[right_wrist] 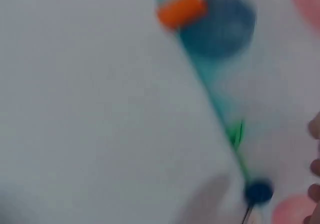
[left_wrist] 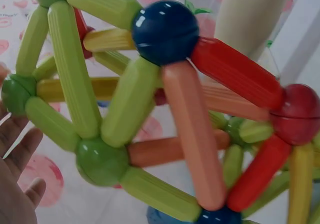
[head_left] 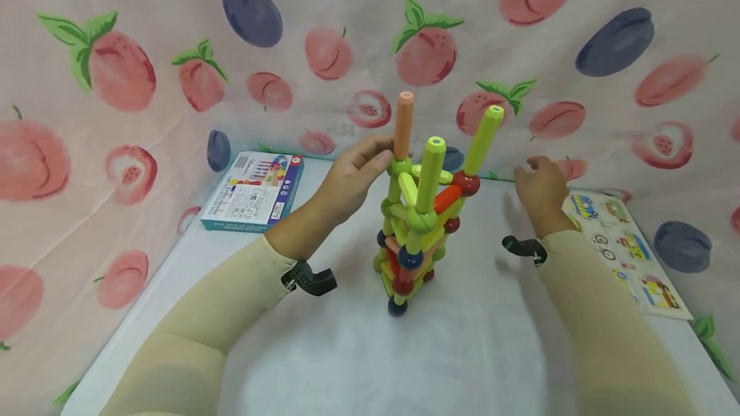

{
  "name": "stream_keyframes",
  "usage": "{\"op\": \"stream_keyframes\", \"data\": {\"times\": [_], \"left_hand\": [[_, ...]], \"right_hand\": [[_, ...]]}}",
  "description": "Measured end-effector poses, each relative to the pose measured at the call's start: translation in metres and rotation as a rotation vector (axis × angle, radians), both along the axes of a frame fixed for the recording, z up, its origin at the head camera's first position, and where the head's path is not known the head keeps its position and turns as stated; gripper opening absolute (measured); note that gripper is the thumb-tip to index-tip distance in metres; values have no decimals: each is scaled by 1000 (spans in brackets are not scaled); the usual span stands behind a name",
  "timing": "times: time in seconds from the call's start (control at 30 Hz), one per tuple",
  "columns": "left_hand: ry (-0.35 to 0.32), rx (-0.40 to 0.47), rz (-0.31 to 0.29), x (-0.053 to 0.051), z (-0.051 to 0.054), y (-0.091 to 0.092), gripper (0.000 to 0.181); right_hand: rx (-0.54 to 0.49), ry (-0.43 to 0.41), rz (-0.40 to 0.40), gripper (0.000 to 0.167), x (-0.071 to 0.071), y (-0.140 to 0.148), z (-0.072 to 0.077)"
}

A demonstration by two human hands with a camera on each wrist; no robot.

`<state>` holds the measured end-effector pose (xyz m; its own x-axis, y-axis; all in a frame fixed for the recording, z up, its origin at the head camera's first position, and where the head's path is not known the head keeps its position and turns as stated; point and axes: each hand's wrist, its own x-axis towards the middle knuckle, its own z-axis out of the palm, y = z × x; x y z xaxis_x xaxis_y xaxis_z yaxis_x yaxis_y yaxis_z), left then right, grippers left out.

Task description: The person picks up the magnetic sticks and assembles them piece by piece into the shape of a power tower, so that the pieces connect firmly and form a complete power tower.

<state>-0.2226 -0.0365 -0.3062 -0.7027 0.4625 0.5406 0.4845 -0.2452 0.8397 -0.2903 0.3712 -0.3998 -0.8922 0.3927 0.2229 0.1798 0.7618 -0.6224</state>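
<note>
A tall tower of rods and balls (head_left: 421, 220) stands on the table, in green, yellow, red, orange and dark blue. Three upright rods top it: an orange rod (head_left: 403, 127), a front green rod (head_left: 431, 175) and a right green rod (head_left: 484, 140). My left hand (head_left: 355, 175) is at the upper left, its fingertips at the base of the orange rod by a green ball; exact contact is unclear. In the left wrist view its loose fingers (left_wrist: 22, 146) lie beside a green ball (left_wrist: 19, 94). My right hand (head_left: 541, 188), fingers loosely bent, hovers right of the tower, visibly holding nothing.
A flat box (head_left: 254, 188) lies at the back left, and a picture sheet (head_left: 630, 249) at the right under my forearm. In the right wrist view, a blurred orange piece (right_wrist: 182, 9) lies near the table's back edge. Fruit-print cloth (head_left: 370, 31) hangs behind.
</note>
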Motion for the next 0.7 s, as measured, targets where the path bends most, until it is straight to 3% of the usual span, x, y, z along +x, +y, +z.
{"op": "stream_keyframes", "data": {"times": [0.1, 0.2, 0.4, 0.57, 0.63, 0.7], "left_hand": [[37, 3, -2, -1, 9, 2, 40], [79, 1, -6, -2, 13, 2, 39], [135, -40, 21, -1, 16, 2, 34], [139, -64, 40, -1, 18, 2, 32], [137, -72, 55, -1, 18, 1, 31], [133, -76, 64, 0, 18, 0, 30]], "right_hand": [[106, -260, 15, 65, -19, 29, -20], [164, -381, 40, 60, -26, 39, -33], [181, -352, 48, 50, -25, 38, -44], [196, -341, 40, 41, -23, 34, -42], [146, -322, 35, 44, -22, 30, -37], [41, -247, 8, 49, -24, 21, -26]]}}
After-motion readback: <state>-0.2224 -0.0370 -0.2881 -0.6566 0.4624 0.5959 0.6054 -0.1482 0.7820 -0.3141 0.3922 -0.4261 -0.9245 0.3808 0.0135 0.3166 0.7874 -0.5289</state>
